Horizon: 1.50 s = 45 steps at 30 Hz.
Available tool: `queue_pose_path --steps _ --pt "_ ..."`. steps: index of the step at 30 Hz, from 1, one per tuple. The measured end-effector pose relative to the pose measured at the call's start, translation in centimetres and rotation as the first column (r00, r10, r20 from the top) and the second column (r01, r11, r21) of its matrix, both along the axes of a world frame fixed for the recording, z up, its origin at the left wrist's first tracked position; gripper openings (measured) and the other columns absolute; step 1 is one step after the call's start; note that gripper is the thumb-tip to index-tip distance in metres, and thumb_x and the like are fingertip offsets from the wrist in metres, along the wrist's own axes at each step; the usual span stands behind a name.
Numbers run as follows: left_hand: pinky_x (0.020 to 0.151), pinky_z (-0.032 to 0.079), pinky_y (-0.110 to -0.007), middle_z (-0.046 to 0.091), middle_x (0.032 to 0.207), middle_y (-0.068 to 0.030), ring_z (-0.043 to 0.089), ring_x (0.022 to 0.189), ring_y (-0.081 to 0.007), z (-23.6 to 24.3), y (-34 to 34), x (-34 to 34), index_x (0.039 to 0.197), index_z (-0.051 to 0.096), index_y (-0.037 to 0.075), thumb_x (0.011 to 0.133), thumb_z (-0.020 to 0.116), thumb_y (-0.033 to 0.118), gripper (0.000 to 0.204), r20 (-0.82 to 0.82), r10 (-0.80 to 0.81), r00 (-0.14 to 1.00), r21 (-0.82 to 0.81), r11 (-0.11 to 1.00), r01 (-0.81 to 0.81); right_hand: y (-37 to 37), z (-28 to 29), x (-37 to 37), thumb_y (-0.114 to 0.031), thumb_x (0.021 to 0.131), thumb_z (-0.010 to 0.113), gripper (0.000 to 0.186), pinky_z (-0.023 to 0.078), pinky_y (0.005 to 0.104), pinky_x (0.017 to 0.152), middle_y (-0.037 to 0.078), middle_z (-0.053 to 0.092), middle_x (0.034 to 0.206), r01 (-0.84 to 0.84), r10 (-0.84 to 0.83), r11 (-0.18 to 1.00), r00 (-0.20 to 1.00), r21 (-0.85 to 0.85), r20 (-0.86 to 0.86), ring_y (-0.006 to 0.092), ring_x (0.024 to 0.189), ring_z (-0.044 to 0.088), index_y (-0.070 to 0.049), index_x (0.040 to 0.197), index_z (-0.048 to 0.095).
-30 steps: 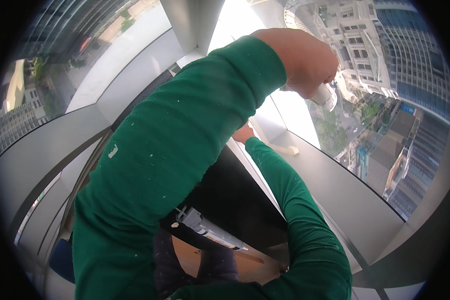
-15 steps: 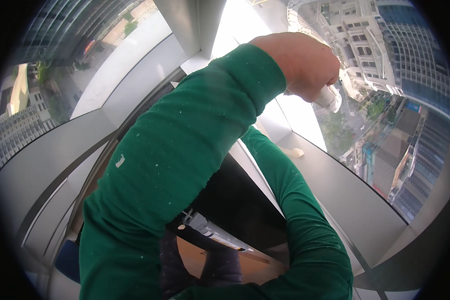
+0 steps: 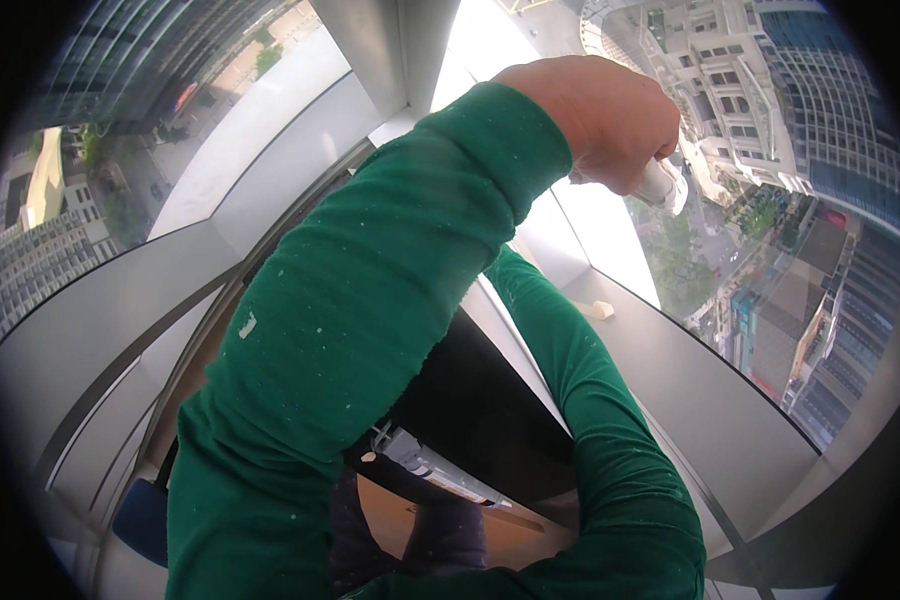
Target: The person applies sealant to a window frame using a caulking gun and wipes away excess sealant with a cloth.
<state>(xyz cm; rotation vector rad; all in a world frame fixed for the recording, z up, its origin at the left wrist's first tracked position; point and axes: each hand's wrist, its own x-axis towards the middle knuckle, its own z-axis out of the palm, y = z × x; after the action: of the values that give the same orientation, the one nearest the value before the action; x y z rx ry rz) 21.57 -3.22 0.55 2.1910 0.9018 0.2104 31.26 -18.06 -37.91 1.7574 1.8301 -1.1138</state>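
My left arm, in a green sleeve with pale specks, reaches up and across to the right. At its end my left hand is closed, seen from the back. From under its fingers pokes a crumpled white wad, cloth or paper, I cannot tell which; it is right in front of the window pane. My right forearm rises from the lower right and passes behind the left sleeve, which hides my right hand. Below the arms a caulking gun with a white-grey tube lies at the edge of a black flat surface.
A small cream-coloured block sits on the grey window ledge at the right. A grey window post stands at the top. Buildings and a street far below show through the glass. A dark blue seat-like thing is at the lower left.
The left hand and the white wad have shifted very slightly upward. The left sleeve has moved a little to the right, and the view has tilted slightly. The grip looks the same.
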Motion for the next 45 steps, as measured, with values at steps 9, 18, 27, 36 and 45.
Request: queue_pose_path --steps 9,18,27,36,45 --pt "0.07 0.06 -0.036 0.076 0.097 -0.0159 0.074 0.074 -0.0259 -0.1 0.2 -1.2 0.114 0.075 0.003 0.078 0.075 0.007 0.036 0.013 0.068 0.998 0.017 0.998 -0.068 -5.5 1.1 5.6 -0.034 0.101 0.055 0.081 0.05 0.0543 0.095 0.027 0.051 0.134 0.025 -0.005 0.994 0.984 0.109 -0.18 0.0481 0.106 0.062 -0.001 0.164 0.015" --pt "0.084 0.056 -0.045 0.073 0.105 -0.0168 0.071 0.098 -0.0348 -0.2 1.7 -2.0 0.109 0.074 0.006 0.085 0.064 0.011 0.027 -0.113 0.143 0.983 0.088 0.987 -0.133 -8.1 1.4 8.4 -0.037 0.101 0.054 0.084 0.047 0.0548 0.102 0.028 0.046 0.146 0.127 -0.127 0.992 0.991 0.008 -0.028 0.0455 0.122 0.059 0.004 0.162 0.014" --pt "0.095 0.052 -0.047 0.07 0.114 -0.0255 0.066 0.106 -0.0417 2.5 2.8 -4.7 0.112 0.071 -0.004 0.098 0.064 0.026 0.034 -0.075 0.144 0.987 -0.067 0.987 -0.149 -3.6 0.9 3.7 -0.04 0.102 0.052 0.085 0.046 0.0525 0.107 0.031 0.042 0.149 0.121 -0.117 0.992 0.989 0.037 -0.089 0.0504 0.125 0.056 0.002 0.163 0.01" --pt "0.094 0.052 -0.047 0.071 0.108 -0.0243 0.066 0.104 -0.0416 0.8 3.2 -3.8 0.107 0.072 -0.003 0.099 0.063 0.03 0.035 0.016 0.143 0.99 0.072 0.987 -0.144 -1.3 -2.6 2.3 -0.042 0.1 0.051 0.088 0.046 0.0531 0.106 0.027 0.042 0.151 0.059 -0.059 0.998 0.998 0.002 -0.037 0.0432 0.125 0.058 0.005 0.163 0.009" --pt "0.085 0.056 -0.045 0.073 0.106 -0.0167 0.071 0.098 -0.0354 -1.3 2.7 -2.5 0.107 0.074 0.007 0.088 0.066 0.021 0.026 -0.149 0.142 0.979 0.202 0.973 -0.111 -0.3 -2.1 -0.7 -0.042 0.099 0.053 0.092 0.045 0.052 0.108 0.027 0.039 0.155 0.163 -0.169 0.984 0.982 -0.065 -0.088 0.045 0.129 0.056 0.007 0.162 0.006"
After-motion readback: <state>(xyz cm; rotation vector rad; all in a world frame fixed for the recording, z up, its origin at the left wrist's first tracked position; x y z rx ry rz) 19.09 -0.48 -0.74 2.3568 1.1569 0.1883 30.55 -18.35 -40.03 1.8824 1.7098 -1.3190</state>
